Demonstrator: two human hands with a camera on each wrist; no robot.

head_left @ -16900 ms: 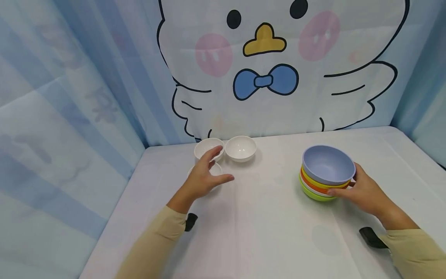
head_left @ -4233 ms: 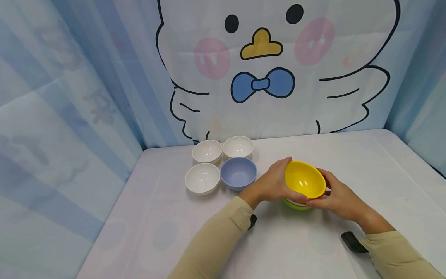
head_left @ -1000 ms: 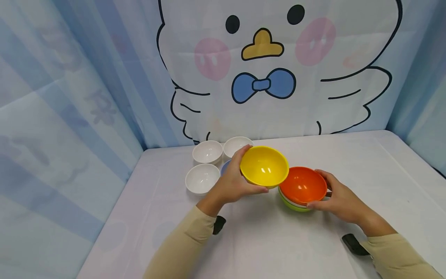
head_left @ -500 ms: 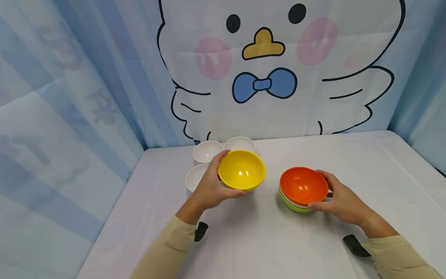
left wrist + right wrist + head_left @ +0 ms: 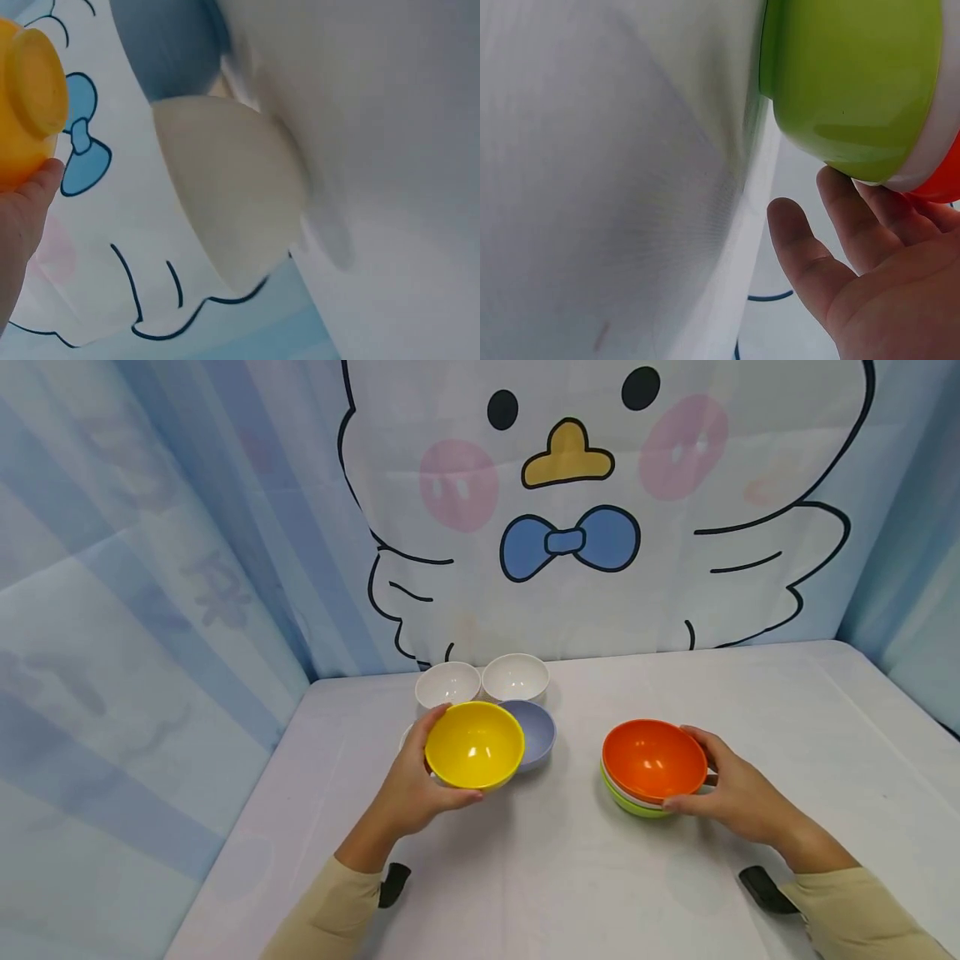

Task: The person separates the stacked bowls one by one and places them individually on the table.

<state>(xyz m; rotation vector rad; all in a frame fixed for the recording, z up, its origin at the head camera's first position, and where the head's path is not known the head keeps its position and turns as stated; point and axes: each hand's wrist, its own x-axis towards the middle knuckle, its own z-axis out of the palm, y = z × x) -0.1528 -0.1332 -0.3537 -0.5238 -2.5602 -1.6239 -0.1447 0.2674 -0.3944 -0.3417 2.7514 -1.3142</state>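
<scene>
My left hand (image 5: 412,785) grips a yellow bowl (image 5: 475,747) by its left side, thumb below the near rim and fingers round the far side. The bowl is held up above the table, overlapping the front-left white bowl and the edge of a lavender bowl (image 5: 538,733) in the head view. That white bowl (image 5: 225,187) shows large in the left wrist view. My right hand (image 5: 738,789) holds the right side of a stack: orange bowl (image 5: 654,758) on top, white one in the middle, green bowl (image 5: 855,82) at the bottom. Its thumb lies on the near side.
Two more white bowls stand at the table's back edge, a left white bowl (image 5: 447,683) and a right white bowl (image 5: 516,677), close behind the lavender one. A white cloth covers the table (image 5: 570,877). A curtain with a cartoon face (image 5: 570,452) hangs behind.
The lavender bowl went from the stack to beside the white bowls, and the stack shifted left. My left hand then lifted the yellow bowl off the stack and carried it left, uncovering the orange bowl.
</scene>
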